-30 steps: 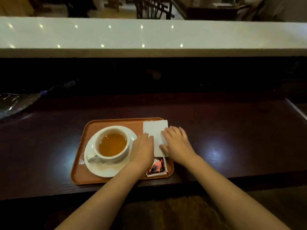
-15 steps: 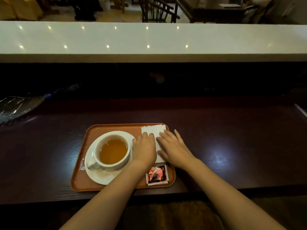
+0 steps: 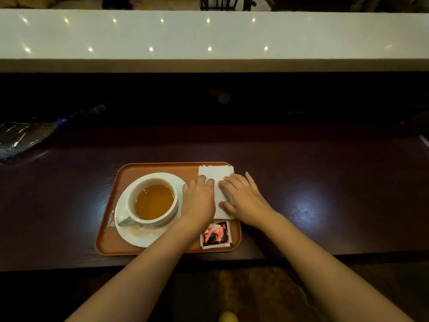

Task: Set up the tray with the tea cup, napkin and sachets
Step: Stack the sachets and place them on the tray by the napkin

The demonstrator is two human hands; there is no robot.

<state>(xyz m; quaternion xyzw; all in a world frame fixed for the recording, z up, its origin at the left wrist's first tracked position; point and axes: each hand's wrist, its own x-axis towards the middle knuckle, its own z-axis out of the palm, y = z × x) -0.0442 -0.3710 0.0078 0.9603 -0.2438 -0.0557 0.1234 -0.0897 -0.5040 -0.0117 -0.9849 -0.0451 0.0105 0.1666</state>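
An orange tray [image 3: 148, 168] lies on the dark wooden counter. On its left stands a white cup of amber tea [image 3: 153, 202] on a white saucer [image 3: 137, 238]. A white folded napkin [image 3: 214, 174] lies along the tray's right side. My left hand [image 3: 198, 199] rests palm down on the napkin's left edge, fingers curled. My right hand [image 3: 243, 196] lies flat on its right edge, fingers spread. A red and black sachet [image 3: 216, 235] sits at the tray's near right corner. A clear sachet [image 3: 111, 218] lies by the saucer's left.
The dark counter [image 3: 325, 182] stretches left and right of the tray. A glass dish [image 3: 21, 138] sits at the far left. A raised white ledge [image 3: 209, 36] runs across the back.
Both hands stay on the napkin, with the left hand shifted slightly up along it. The view has tilted a little; the tray's contents have not moved.
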